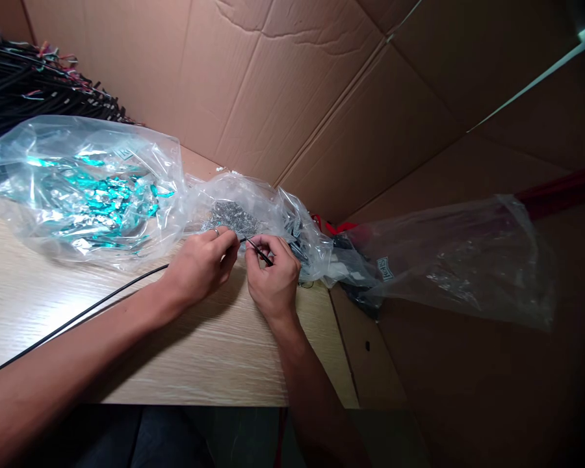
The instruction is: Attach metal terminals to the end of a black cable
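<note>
My left hand (202, 260), with a ring on one finger, is closed around a black cable (127, 285). The cable trails from it across the table to the lower left, and a short length shows beyond the fingertips. Just to the right, my right hand (275, 273) pinches a thin, dark, rod-like piece (260, 251) with a lighter tip that points at the cable's end. Whether this piece touches the cable, I cannot tell. Directly behind both hands lies a pile of small metal parts (234, 218) on or in clear plastic.
A clear plastic bag (78, 227) with shiny teal pieces lies at the left of the wooden table (214, 370). Many black cables with coloured wire ends (43, 91) are piled behind it. Another clear bag (458, 260) hangs past the table's right edge. Cardboard walls (292, 84) enclose the back.
</note>
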The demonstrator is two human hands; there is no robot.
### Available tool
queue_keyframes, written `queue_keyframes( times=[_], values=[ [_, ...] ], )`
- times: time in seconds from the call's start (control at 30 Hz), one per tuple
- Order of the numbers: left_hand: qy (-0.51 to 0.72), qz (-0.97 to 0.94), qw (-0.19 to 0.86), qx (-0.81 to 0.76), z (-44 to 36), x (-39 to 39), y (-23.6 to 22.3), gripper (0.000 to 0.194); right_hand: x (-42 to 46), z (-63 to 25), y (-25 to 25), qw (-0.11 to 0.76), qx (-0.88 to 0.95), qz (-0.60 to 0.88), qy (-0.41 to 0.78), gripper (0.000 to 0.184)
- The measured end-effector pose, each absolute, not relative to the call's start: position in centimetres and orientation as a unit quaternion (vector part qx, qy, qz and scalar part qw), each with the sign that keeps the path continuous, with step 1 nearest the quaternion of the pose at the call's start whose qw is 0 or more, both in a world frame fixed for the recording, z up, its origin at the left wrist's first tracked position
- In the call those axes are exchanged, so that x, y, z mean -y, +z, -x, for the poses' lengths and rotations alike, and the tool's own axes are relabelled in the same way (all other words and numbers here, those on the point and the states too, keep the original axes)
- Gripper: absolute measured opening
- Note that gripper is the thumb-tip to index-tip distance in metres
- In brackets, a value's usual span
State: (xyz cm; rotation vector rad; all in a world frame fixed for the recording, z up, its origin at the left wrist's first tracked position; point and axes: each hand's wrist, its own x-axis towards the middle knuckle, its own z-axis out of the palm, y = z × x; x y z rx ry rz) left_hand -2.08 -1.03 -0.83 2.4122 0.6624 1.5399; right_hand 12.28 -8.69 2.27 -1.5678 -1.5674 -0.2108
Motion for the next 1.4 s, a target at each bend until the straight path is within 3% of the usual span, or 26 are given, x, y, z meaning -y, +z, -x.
queue_keyframes(
  times=[0.37, 1.1, 1.4],
  values=[
    [0.489, -0.832, 0.045, -0.258, 2.0, 1.0, -1.7, 0.026, 8.4, -12.2, 1.7, 0.498, 0.575, 0.648, 0.025, 0.015],
    [0.483, -0.841, 0.056, -0.237, 1.9, 1.0, -1.5, 0.026, 8.6, -11.5, 2.1, 0.44, 0.629, 0.634, -0.094, 0.006],
    [0.511, -0.825, 0.07, -0.231, 1.9, 1.2, -1.4, 0.025, 8.5, -11.9, 2.5, 0.433, 0.64, 0.633, -0.044, 0.005]
  ],
)
